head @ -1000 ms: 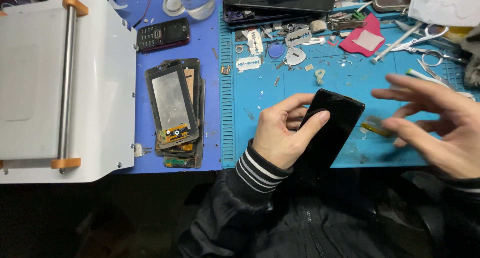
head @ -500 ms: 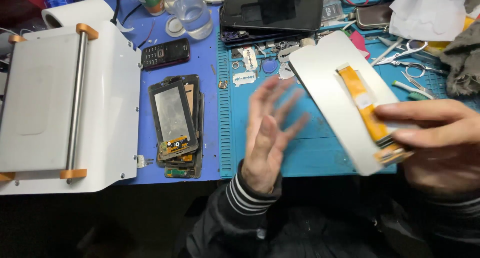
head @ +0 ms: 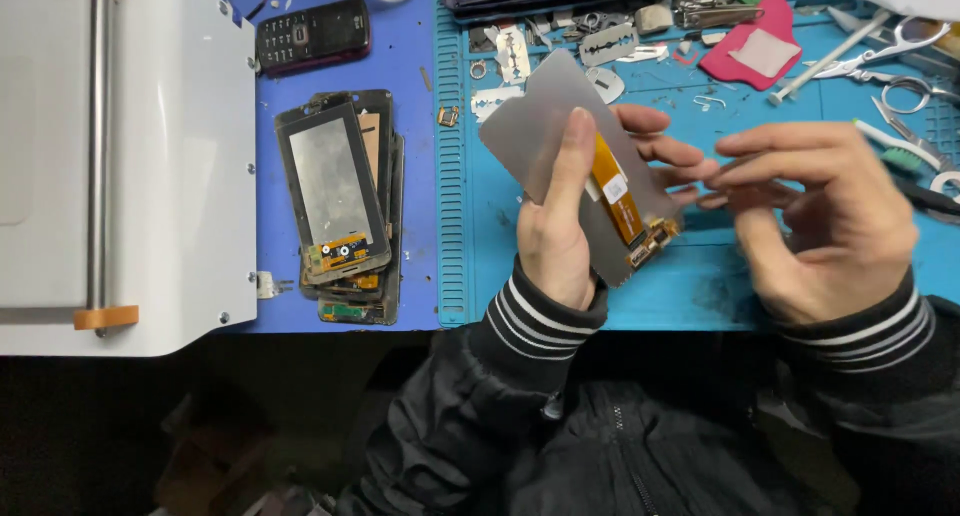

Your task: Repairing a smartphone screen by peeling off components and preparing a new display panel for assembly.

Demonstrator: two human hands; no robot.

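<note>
My left hand point(head: 560, 226) grips a phone screen panel point(head: 545, 126) held back side up, grey with an orange flex cable point(head: 615, 191) running down its middle. The thumb lies across the panel's back and the fingers wrap its right edge. My right hand point(head: 830, 216) hovers just to the right of the panel, fingers curled and apart, its fingertips close to those of the left hand; it holds nothing that I can see.
A stack of phone screens point(head: 340, 206) lies on the blue mat. A white machine point(head: 120, 166) with a metal bar fills the left. A small keypad phone point(head: 310, 36), razor blades point(head: 510, 51), scissors point(head: 900, 51) and a pink pad point(head: 750, 51) lie at the back.
The panel was dark side up in my left hand, then passed to the right hand flipped over. Now the left hand holds it again, back side up, and the right hand has let go.
</note>
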